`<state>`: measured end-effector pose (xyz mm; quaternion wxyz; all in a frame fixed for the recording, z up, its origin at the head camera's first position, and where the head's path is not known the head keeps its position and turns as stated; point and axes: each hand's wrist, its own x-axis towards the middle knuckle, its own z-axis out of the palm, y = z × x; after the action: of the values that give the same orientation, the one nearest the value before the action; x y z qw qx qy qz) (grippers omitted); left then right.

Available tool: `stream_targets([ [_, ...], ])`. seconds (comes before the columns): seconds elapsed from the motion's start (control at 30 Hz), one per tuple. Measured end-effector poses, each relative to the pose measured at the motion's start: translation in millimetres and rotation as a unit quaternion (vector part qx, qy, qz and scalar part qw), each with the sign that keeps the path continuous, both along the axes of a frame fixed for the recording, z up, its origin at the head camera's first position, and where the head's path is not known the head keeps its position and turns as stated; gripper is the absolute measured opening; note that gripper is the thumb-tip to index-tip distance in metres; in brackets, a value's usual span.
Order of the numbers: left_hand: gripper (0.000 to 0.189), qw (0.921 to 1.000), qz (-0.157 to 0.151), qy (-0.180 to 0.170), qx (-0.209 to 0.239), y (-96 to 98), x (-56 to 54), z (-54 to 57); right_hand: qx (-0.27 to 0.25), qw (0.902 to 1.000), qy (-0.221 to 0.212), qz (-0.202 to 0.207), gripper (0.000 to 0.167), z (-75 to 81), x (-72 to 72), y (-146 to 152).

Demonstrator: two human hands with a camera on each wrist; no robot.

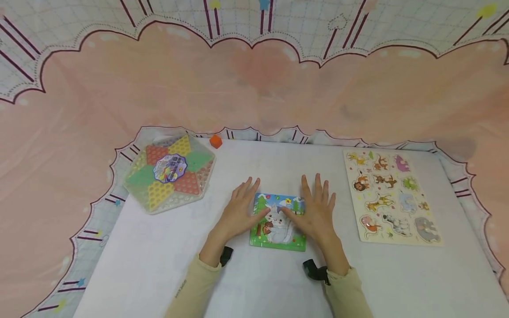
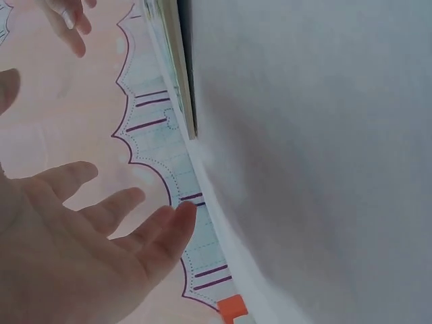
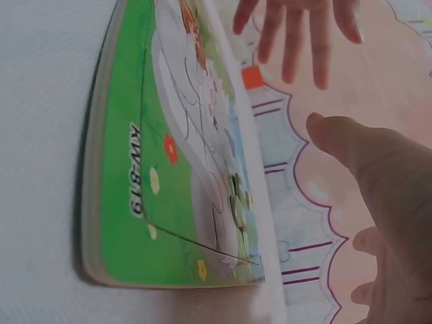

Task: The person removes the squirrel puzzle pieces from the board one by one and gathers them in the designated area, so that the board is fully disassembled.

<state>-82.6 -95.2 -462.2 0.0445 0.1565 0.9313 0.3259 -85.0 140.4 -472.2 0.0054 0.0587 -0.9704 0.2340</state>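
Observation:
A small jigsaw puzzle board [image 1: 278, 238] with a white rabbit-like animal on a green and blue scene lies flat on the white table. My left hand [image 1: 240, 211] hovers at its left side, fingers spread and the thumb over the picture. On the other side my right hand [image 1: 318, 212] is spread in the same way, its thumb above the board. Neither hand grips anything. The right wrist view shows the board's green edge [image 3: 121, 202] with the right thumb [image 3: 351, 142] raised apart from it. The left wrist view shows the left palm [image 2: 81, 250] with fingers extended.
A hexagonal game board [image 1: 139, 198] with coloured triangles lies at the left under a clear cover. Near the back edge sits a small orange block [image 1: 216, 141]. At the right is a wooden animal puzzle board [image 1: 374, 212]. Patterned cloth [image 1: 258, 97] hangs behind the table.

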Motion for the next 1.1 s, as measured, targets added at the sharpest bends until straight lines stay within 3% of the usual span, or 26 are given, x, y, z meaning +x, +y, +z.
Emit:
stream_targets([
  [0.17,0.083,0.9985,-0.012,-0.032,0.042,-2.8,-0.9,-2.7,-0.014,0.9998,-0.011,0.010,0.104,1.7,-0.9,0],
  [0.67,0.072,0.9916,-0.008,-0.064,0.112,-5.0,-2.1,-7.1,-0.048,0.9977,-0.020,0.044,0.080,4.4,-2.5,8],
  [0.77,0.070,0.9931,-0.012,-0.064,0.097,-4.7,-2.0,-7.3,-0.054,0.9971,-0.028,0.046,0.078,5.3,-2.2,10],
  [1.0,0.067,0.9984,-0.043,-0.026,0.026,1.7,-1.5,-5.3,-0.078,0.9952,-0.040,0.043,0.074,3.4,-3.9,14],
  [1.1,0.065,0.9978,-0.061,-0.016,0.020,4.4,0.0,-4.3,-0.088,0.9947,-0.036,0.041,0.072,1.4,-3.9,15],
])
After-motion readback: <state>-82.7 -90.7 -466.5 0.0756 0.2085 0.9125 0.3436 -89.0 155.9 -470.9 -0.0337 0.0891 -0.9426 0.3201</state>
